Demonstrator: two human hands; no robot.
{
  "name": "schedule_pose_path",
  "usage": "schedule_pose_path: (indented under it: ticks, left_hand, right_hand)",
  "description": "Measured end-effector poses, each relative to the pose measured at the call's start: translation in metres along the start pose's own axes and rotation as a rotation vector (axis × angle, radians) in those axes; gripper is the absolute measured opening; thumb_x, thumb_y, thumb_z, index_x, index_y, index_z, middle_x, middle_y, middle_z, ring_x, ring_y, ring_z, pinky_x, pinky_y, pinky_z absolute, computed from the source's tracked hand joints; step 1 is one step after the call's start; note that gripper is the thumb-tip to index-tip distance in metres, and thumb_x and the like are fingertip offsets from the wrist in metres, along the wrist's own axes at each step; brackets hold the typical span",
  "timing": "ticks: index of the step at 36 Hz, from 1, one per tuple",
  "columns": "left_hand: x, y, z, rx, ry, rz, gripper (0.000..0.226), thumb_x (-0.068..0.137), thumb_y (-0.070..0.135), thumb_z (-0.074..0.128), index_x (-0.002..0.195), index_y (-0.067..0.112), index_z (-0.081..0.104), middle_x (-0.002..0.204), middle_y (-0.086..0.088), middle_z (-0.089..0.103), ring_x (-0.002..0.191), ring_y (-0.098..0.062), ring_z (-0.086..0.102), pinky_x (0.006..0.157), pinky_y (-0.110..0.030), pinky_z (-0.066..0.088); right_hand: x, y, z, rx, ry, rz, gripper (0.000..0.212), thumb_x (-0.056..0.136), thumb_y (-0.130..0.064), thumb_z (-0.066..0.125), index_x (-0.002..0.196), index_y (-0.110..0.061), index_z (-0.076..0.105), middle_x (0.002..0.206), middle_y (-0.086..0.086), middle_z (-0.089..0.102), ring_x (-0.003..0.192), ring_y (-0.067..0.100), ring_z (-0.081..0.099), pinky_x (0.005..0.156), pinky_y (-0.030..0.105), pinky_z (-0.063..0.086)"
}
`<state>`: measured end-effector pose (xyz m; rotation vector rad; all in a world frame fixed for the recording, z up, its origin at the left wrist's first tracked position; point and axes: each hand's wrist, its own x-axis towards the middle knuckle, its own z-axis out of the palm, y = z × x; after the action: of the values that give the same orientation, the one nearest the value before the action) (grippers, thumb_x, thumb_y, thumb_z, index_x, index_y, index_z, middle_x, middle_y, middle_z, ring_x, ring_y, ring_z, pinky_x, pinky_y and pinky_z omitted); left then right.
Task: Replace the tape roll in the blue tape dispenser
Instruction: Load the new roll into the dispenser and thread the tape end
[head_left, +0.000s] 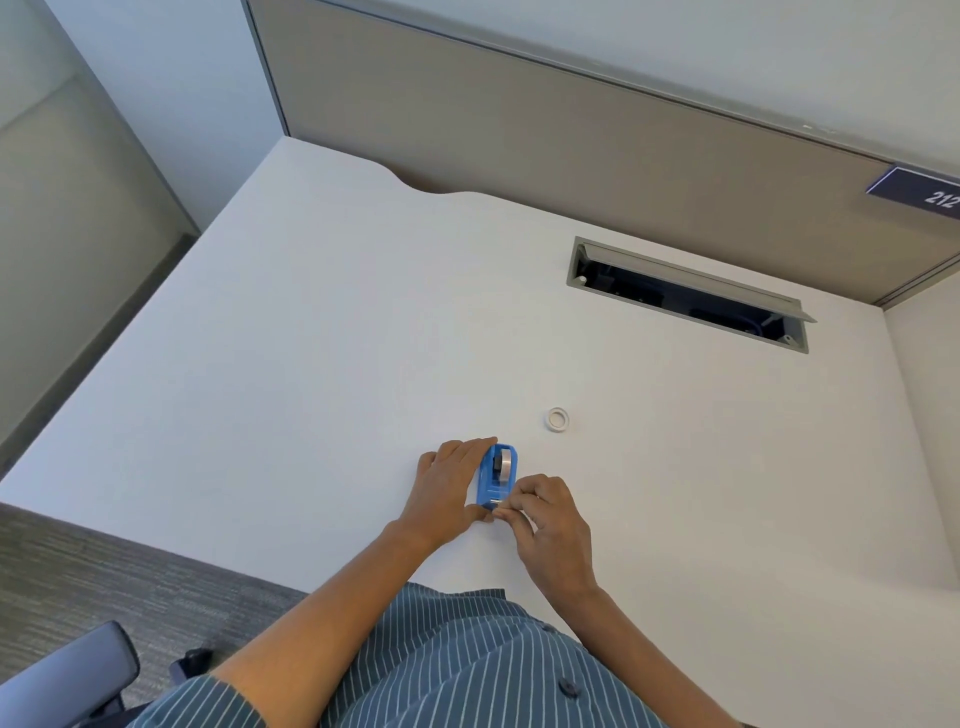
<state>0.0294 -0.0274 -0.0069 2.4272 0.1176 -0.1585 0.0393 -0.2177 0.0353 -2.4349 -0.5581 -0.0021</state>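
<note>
The blue dispenser (497, 479) sits on the white surface (311, 364), right between the two hands. The left hand (448, 488) lies along its left side, fingers flat against it to keep it from sliding; thumb is at the near end. The right hand (551, 525) is at the near end too, by the cutter. Its fingers (506, 512) are pinched together there, prob. on the loose end of the tape, but the tape is too thin to see, so can't tell for sure. A roll (502, 464) sits in the dispenser, just past the right fingers and beside the left ones. A small white ring (558, 419) lies on the surface, up and to the right of both hands, well apart from them. It looks thin, maybe a used-up core or a small spare roll; can't tell which. My guess: this is the tape-end step, w/ the roll in its slot. Next move needs a soft pull toward the cutter while the left hand keeps the dispenser still, so it doesn't tip or slip.
</note>
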Motion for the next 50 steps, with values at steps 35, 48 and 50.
schedule_pose_path:
  ticks: [35, 48, 50]
  left_hand:
    - [0.003, 0.0, -0.007, 0.022, -0.02, -0.002, 0.097, 0.079, 0.048, 0.09, 0.16, 0.026, 0.042, 0.158, 0.005, 0.055, 0.144, -0.02, 0.047, 0.115, -0.04, 0.032]
    - [0.004, 0.003, -0.011, 0.024, -0.026, 0.004, 0.094, 0.081, 0.042, 0.09, 0.16, 0.025, 0.043, 0.158, 0.005, 0.055, 0.144, -0.019, 0.047, 0.115, -0.041, 0.034]
    - [0.004, 0.003, -0.011, 0.024, -0.025, 0.007, 0.094, 0.081, 0.043, 0.09, 0.16, 0.025, 0.043, 0.158, 0.006, 0.055, 0.144, -0.019, 0.047, 0.114, -0.041, 0.034]
  right_hand:
    - [-0.016, 0.008, 0.015, -0.05, -0.078, 0.022, 0.008, 0.085, -0.023, 0.093, 0.088, -0.025, 0.086, 0.084, -0.009, 0.064, 0.086, 0.011, 0.055, 0.051, 0.029, 0.051]
    - [-0.012, 0.011, 0.022, -0.078, -0.084, 0.065, 0.007, 0.085, -0.026, 0.093, 0.089, -0.025, 0.087, 0.077, -0.008, 0.064, 0.067, 0.013, 0.064, 0.049, 0.023, 0.04]
    - [-0.012, 0.012, 0.024, -0.078, -0.085, 0.093, 0.008, 0.085, -0.024, 0.093, 0.09, -0.025, 0.088, 0.075, -0.008, 0.064, 0.064, 0.01, 0.063, 0.05, 0.021, 0.039]
